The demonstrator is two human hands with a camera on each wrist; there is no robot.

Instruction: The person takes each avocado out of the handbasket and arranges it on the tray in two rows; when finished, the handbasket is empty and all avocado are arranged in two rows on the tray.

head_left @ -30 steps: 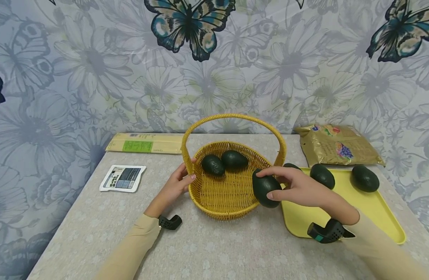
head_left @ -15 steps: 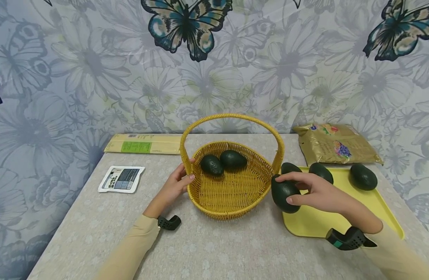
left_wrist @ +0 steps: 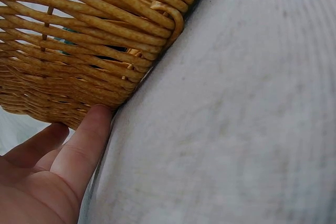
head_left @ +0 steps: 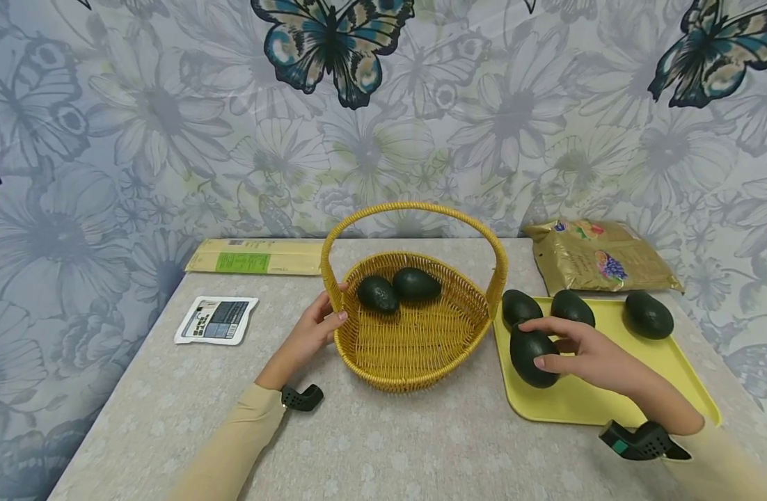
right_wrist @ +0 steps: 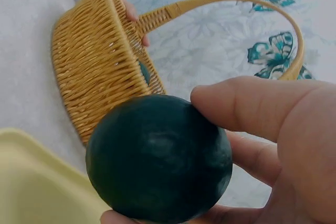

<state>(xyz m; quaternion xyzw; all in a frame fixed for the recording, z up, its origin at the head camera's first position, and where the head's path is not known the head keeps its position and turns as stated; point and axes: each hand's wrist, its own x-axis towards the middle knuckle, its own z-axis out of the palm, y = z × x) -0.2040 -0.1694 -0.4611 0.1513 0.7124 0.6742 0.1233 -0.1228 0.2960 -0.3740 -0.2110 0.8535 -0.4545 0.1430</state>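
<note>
My right hand (head_left: 587, 355) holds a dark green avocado (head_left: 534, 358) over the left part of the yellow tray (head_left: 584, 403), thumb and fingers around it. Close up in the right wrist view, the avocado (right_wrist: 157, 161) hides part of the basket. Two avocados, one (head_left: 378, 294) beside the other (head_left: 417, 284), lie in the yellow wicker basket (head_left: 402, 383). At the basket's left side, by the foot of its handle, my left hand (head_left: 308, 334) grips the rim. Its fingers (left_wrist: 86, 145) touch the woven outer wall low down in the left wrist view.
Three more avocados lie on the tray: left (head_left: 520, 306), middle (head_left: 573, 309) and right (head_left: 649, 315). A gold bag (head_left: 603, 257) sits behind it. Further left are a white packet (head_left: 216, 320) and a flat yellow package (head_left: 255, 257). The tall handle (head_left: 415, 207) arches over the basket.
My right hand has moved right with the avocado, from over the basket's right rim to over the tray. The left hand stays on the basket.
</note>
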